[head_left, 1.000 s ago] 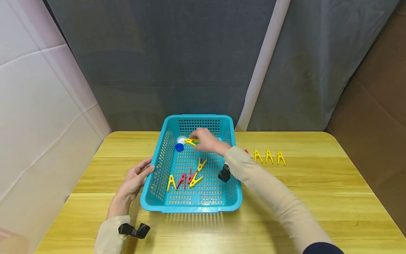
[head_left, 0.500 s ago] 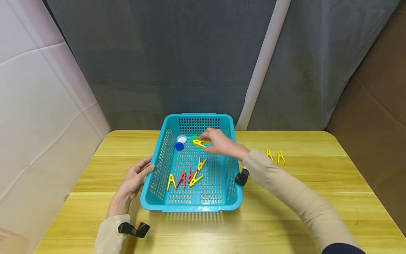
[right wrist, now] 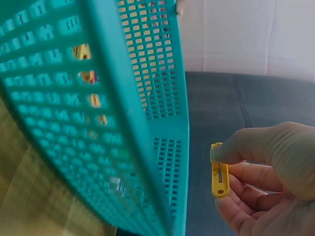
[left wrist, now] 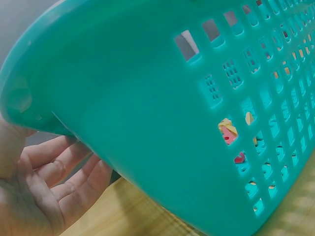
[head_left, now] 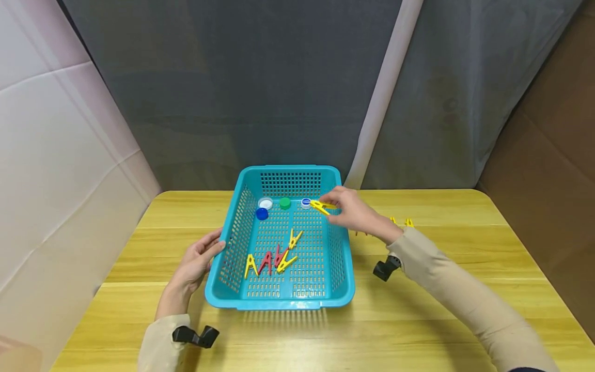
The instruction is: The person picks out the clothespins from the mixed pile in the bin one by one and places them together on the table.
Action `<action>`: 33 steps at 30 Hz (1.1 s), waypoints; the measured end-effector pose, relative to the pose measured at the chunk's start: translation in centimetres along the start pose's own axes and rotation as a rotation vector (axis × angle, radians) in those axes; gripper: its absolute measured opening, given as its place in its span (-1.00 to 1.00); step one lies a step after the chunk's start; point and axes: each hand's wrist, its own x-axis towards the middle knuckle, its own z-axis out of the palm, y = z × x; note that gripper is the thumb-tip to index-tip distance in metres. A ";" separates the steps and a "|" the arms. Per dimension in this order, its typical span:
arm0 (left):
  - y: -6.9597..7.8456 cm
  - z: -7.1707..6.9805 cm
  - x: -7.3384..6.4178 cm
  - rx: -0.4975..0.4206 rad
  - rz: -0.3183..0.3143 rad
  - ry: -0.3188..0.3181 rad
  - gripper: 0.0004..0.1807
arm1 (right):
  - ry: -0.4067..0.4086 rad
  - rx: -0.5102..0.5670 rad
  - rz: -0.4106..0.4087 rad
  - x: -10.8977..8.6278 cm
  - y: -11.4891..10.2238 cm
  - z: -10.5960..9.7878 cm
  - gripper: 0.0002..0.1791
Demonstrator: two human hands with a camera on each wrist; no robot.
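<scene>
near the head view's middle, the right hand (head_left: 355, 211) is pinching a yellow clip (head_left: 321, 206); the left hand (head_left: 197, 261) is gripping a blue basket (head_left: 297, 304). only this view is showing clips (head_left: 409, 222) on the table (head_left: 465, 227).

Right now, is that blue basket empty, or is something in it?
Not empty: the head view shows red clips, yellow clips and round caps lying in the basket, though much of its floor is bare.

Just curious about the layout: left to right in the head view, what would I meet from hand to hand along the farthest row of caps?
Left hand, white cap, green cap, blue-and-white cap, held yellow clip, right hand.
</scene>
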 end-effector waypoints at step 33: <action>-0.3 0.0 0.1 0.002 0.007 -0.005 -0.36 | 0.193 0.027 0.286 -8.5 6.8 2.6 -0.61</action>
